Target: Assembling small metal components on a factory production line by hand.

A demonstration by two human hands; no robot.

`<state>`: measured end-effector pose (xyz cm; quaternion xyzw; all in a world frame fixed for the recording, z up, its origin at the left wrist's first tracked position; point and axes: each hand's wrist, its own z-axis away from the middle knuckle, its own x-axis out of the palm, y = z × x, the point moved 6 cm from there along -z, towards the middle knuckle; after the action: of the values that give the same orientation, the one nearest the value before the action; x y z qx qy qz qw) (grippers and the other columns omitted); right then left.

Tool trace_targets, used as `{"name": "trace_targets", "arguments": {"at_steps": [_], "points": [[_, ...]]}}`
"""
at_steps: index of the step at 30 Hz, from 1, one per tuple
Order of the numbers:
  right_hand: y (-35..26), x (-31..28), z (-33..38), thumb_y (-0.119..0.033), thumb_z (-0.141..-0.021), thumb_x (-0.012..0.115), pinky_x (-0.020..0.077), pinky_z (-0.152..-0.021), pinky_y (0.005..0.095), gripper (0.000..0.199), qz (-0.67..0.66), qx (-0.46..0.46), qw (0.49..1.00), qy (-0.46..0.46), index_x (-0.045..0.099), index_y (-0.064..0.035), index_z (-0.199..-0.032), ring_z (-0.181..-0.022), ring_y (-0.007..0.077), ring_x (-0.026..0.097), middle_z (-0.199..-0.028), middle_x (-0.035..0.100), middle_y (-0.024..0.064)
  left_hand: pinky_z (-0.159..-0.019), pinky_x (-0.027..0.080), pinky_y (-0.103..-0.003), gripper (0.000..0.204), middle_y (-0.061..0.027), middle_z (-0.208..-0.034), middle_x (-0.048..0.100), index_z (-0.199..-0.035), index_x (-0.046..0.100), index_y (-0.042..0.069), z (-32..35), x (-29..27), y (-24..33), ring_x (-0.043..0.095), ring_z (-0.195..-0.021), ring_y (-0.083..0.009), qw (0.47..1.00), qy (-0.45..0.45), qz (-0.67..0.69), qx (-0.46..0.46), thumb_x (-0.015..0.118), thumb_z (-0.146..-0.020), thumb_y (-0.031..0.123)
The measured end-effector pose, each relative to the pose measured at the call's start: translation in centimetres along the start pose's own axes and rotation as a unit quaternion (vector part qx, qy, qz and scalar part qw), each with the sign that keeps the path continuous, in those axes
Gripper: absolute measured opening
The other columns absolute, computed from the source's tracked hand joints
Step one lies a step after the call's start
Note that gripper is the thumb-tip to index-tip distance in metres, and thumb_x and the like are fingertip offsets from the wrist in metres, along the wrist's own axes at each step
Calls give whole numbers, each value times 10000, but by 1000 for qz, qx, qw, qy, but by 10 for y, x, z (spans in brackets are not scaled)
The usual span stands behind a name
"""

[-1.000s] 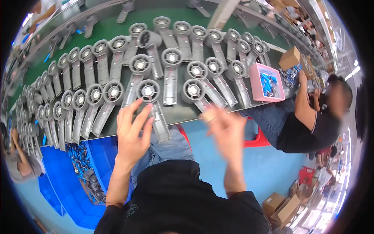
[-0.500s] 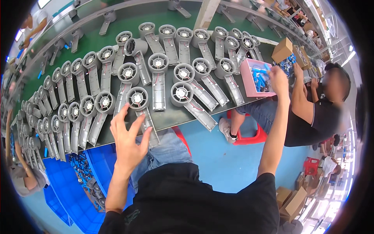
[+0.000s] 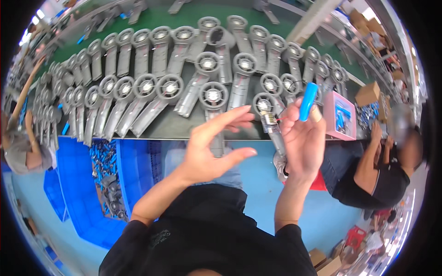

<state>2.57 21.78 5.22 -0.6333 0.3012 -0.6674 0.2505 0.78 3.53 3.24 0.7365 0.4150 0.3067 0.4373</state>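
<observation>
My right hand (image 3: 303, 145) is raised over the table's near edge, its fingers closed on a blue cylindrical battery (image 3: 308, 102). Thin wires run from the battery to a small circuit board (image 3: 268, 122), which hangs left of my fingers above a grey fan housing (image 3: 265, 103). My left hand (image 3: 207, 149) is open, thumb and fingers spread, with nothing in it. It hovers over the handle of another grey fan housing (image 3: 213, 95), whose open trough it partly hides. I cannot tell whether it touches that handle.
Rows of grey fan housings (image 3: 146, 86) cover the green table. A pink box (image 3: 340, 134) with blue batteries stands to the right, near a cardboard box (image 3: 367, 94). Another person (image 3: 377, 177) sits at the far right. Blue bins (image 3: 133, 158) stand below the table on the left.
My right hand has come left from the pink box and now holds a blue battery with a wired board. My left hand has moved right, still open. The view has turned.
</observation>
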Motion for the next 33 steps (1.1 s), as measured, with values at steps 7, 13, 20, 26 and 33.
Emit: {"name": "trace_targets", "arguments": {"at_steps": [7, 13, 20, 26, 33], "points": [[69, 30, 17, -55, -868, 598, 529, -816, 352, 218, 255, -60, 964, -53, 600, 31, -1069, -925, 231, 648, -1138, 606, 185, -921, 464, -274, 383, -119, -1159, 617, -1291, 571, -70, 27, -34, -11, 610, -1045, -172, 966, 214, 140, -32, 630, -913, -52], [77, -4, 31, 128, -841, 578, 517, -807, 285, 275, 359, 11, 931, -58, 620, 38, -1098, -923, 174, 649, -1117, 630, 130, -763, 505, -279, 268, -102, -968, 646, -1198, 615, -57, 34, -71, 11, 631, -838, -159, 973, 191, 105, -76, 548, -958, 42], [82, -5, 15, 73, -883, 638, 419, -671, 185, 154, 455, -55, 889, 7, 650, 12, -1024, -767, 31, 524, -942, 577, 0, -562, 464, -338, 237, -84, -758, 528, -1046, 657, 101, 24, -49, -2, 576, -595, -242, 892, -35, -451, 6, 710, -817, 132], [90, 5, 3, 82, -854, 653, 402, -589, 172, 186, 477, -122, 870, -11, 680, 11, -1025, -670, 16, 498, -1007, 629, 31, -578, 483, -391, 193, -78, -790, 510, -947, 627, 100, 24, -35, -21, 582, -606, -280, 821, -85, -565, 17, 738, -800, 158], [112, 15, -14, 40, -842, 704, 380, -509, 176, 194, 513, -185, 836, -60, 719, 3, -1032, -595, 20, 492, -1021, 701, 65, -503, 433, -311, 139, -89, -773, 572, -985, 656, 23, 22, -50, -18, 555, -570, -212, 918, 79, -388, 1, 664, -853, -21]]}}
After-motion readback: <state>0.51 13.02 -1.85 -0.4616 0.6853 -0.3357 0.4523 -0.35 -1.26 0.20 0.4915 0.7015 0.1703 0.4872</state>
